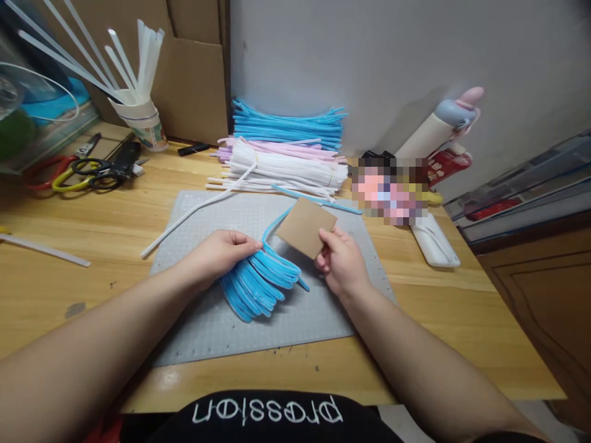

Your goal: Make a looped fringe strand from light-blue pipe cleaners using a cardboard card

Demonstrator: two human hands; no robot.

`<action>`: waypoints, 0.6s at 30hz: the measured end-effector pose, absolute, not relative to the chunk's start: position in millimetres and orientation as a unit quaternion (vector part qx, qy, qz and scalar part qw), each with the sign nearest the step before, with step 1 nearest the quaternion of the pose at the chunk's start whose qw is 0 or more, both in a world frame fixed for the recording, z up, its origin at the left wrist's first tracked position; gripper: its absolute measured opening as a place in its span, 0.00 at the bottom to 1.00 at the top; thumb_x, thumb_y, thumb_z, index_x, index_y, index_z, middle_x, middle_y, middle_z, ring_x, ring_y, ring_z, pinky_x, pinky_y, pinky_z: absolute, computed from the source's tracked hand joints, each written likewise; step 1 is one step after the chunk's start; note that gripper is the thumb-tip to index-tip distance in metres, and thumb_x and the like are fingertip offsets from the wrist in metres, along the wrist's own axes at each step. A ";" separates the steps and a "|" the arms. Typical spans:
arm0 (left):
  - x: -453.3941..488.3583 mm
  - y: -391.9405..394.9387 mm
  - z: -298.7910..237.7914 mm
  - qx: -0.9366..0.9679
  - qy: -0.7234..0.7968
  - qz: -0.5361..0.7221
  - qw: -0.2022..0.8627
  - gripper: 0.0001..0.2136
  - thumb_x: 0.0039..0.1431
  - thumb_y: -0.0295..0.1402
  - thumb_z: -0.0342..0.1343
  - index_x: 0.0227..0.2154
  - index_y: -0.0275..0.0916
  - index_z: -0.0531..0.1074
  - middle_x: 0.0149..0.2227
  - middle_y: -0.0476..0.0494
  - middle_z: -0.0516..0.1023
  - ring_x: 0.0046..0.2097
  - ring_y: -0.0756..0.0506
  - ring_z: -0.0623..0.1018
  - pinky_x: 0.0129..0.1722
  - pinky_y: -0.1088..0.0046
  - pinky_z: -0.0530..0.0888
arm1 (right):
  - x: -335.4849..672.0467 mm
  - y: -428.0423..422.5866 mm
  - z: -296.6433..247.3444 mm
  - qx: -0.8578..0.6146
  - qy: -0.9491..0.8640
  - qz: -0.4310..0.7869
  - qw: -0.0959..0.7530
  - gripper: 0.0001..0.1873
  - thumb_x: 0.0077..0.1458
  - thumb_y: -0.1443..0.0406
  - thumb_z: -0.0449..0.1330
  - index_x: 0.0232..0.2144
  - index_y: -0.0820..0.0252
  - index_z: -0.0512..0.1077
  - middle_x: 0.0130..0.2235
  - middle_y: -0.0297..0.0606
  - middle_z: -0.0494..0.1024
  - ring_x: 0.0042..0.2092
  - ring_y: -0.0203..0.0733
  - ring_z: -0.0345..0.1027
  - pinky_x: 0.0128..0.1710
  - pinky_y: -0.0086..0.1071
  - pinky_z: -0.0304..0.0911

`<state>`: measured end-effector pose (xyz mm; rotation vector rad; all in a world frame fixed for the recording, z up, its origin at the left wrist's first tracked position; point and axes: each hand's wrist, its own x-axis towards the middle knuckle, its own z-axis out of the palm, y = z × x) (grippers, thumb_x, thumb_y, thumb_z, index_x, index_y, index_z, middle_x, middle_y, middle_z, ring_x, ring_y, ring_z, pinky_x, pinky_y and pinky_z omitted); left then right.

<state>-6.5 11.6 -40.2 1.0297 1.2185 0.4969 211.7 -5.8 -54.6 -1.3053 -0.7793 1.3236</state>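
Observation:
My left hand (220, 253) is closed on a bunch of looped blue pipe cleaners (258, 284) that fans out over the grey cutting mat (277, 326). One blue strand rises from the bunch toward a brown cardboard square (305, 226). My right hand (339, 261) pinches that cardboard square by its lower corner, holding it tilted just above the mat. A single white pipe cleaner (194, 212) lies slanted across the mat's left edge.
Stacks of blue (289, 126), pink and white pipe cleaners (286, 169) lie behind the mat. A cup of glue sticks (141, 117), scissors (90, 172) and pliers sit at the back left. A bottle (438, 129) leans at the right. The wooden table (443, 307) ends near me.

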 end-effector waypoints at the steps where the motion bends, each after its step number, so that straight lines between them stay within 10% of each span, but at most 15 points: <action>1: -7.7 12.3 -40.4 0.462 0.542 0.219 0.667 0.18 0.40 0.47 0.64 0.25 0.35 0.75 0.25 0.40 0.80 0.25 0.44 0.77 0.24 0.71 0.71 | 221.4 -1.1 -52.9 -0.567 -0.327 0.539 0.530 0.12 0.44 0.58 0.58 0.29 0.57 0.63 0.18 0.24 0.64 0.13 0.27 0.49 0.11 0.24 0.39; 5: -11.5 13.4 -35.9 0.505 0.537 0.193 0.648 0.16 0.43 0.45 0.63 0.26 0.35 0.76 0.26 0.41 0.80 0.26 0.44 0.77 0.25 0.72 0.71 | 263.6 12.8 -38.8 -0.696 -0.487 0.432 0.302 0.11 0.45 0.58 0.58 0.20 0.58 0.65 0.15 0.28 0.59 0.15 0.32 0.50 0.15 0.28 0.43; 10: -5.2 6.9 -12.2 0.605 0.519 0.162 0.581 0.15 0.49 0.45 0.58 0.28 0.36 0.77 0.27 0.43 0.79 0.27 0.47 0.74 0.26 0.74 0.68 | 254.3 -7.6 -18.9 -0.684 -0.598 0.198 0.368 0.14 0.46 0.53 0.63 0.26 0.57 0.71 0.25 0.37 0.71 0.28 0.40 0.63 0.25 0.31 0.54; 14: 4.2 1.9 7.3 0.727 0.497 0.151 0.449 0.15 0.54 0.44 0.54 0.27 0.37 0.77 0.24 0.46 0.77 0.25 0.48 0.71 0.24 0.75 0.63 | 206.1 -34.3 -24.8 -0.520 -0.611 0.476 0.361 0.23 0.47 0.53 0.65 0.44 0.55 0.71 0.43 0.41 0.76 0.41 0.44 0.70 0.39 0.37 0.65; 18: 8.8 2.5 13.5 0.816 0.459 0.156 0.317 0.12 0.56 0.39 0.53 0.27 0.39 0.78 0.24 0.48 0.77 0.26 0.49 0.72 0.25 0.76 0.61 | 179.0 -40.1 -42.9 -0.418 -0.532 0.609 0.415 0.16 0.53 0.52 0.58 0.38 0.56 0.73 0.37 0.36 0.77 0.39 0.40 0.69 0.42 0.37 0.63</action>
